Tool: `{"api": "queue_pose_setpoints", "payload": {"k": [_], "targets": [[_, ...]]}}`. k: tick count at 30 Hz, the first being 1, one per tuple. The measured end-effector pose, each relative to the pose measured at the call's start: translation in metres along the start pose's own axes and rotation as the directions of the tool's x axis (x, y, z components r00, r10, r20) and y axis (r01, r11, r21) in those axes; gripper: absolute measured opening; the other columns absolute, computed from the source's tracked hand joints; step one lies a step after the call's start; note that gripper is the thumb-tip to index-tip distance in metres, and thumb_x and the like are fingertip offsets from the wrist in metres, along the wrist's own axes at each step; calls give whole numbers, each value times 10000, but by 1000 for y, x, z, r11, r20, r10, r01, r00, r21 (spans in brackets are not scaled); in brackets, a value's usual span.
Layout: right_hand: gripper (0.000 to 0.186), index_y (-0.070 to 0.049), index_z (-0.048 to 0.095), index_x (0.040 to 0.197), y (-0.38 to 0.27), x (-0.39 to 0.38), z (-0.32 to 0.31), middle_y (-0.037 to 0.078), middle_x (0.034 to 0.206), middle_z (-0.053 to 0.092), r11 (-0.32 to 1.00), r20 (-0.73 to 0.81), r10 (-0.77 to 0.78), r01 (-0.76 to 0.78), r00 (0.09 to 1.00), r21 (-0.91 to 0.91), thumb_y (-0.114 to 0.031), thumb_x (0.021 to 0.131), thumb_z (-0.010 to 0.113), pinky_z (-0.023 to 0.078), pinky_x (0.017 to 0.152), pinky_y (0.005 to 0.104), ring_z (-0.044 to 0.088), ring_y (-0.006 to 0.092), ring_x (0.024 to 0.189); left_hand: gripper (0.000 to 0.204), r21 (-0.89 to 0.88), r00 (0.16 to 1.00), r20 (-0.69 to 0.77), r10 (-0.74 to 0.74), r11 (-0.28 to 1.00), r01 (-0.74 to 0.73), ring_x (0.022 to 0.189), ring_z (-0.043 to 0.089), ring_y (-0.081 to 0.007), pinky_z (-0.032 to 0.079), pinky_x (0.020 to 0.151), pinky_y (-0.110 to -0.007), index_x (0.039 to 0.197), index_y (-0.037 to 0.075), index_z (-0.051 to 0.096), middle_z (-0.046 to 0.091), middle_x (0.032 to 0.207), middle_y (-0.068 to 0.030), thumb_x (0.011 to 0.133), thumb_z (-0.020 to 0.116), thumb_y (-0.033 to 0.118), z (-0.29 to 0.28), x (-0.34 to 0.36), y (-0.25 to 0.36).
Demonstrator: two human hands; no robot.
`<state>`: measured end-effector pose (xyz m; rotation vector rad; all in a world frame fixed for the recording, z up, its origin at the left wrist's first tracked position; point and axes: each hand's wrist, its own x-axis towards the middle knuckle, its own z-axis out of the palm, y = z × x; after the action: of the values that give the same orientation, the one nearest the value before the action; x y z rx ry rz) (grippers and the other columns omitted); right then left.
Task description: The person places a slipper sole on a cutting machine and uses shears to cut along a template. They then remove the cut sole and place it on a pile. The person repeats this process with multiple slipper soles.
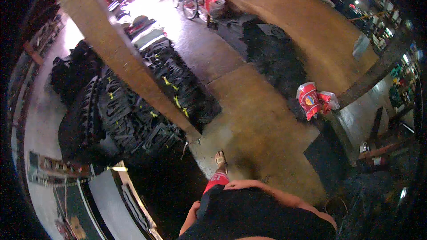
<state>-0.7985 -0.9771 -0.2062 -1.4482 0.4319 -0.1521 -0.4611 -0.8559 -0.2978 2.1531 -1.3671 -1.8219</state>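
My right hand is held in front of my black shirt, just above the leg of my red shorts. Its fingers are too small and dim to make out. Low at my left side, my left hand shows only in part beside the shirt, with its fingers hidden. I see nothing held in either hand. One sandaled foot is on the concrete floor. Ahead to the left lie stacks of black, cut-out rubber-like pieces, some bundled with yellow ties.
A wooden post rises between the stacks. Red-and-white sacks stand on the right beside a dark pile along a brown partition. A bicycle and a motorcycle stand near the bright doorway. Sheet-like panels sit at lower left.
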Motion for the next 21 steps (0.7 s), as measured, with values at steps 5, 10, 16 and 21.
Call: {"api": "queue_pose_setpoints", "payload": {"k": [5,10,16,21], "targets": [[451,-52,657,1259,-41,-2,-168,101,1272,665,998,-184,64,-68,981,-18,-421,1033,532,458,1030,344,601,219,1189,366,-287,974,215,-67,949,129,678,684,-263,539,596,-392,1006,18,710,713,904,-180,935,571,349,-117,128,133],[393,-41,672,1177,-94,29,-288,113,1153,703,987,-289,107,-137,951,-85,-386,1010,584,498,952,357,641,227,1091,261,-114,999,50,0,993,6,599,620,-211,508,548,-370,1005,40,668,664,798,-98,924,582,273,-230,267,328],[287,-33,667,1082,-91,52,-434,47,964,677,997,-582,28,20,813,77,-302,1007,602,492,875,337,612,158,961,330,-30,986,-26,167,985,-167,696,651,-164,531,630,-336,1168,16,615,669,827,-38,1014,517,291,-287,419,567],[244,-21,682,1023,-76,30,-636,30,924,689,953,-764,223,30,605,302,-252,1003,604,506,801,294,631,128,889,376,222,959,7,283,935,-278,708,680,-293,533,674,-435,944,8,698,655,710,-133,948,491,321,-275,540,680]]}}
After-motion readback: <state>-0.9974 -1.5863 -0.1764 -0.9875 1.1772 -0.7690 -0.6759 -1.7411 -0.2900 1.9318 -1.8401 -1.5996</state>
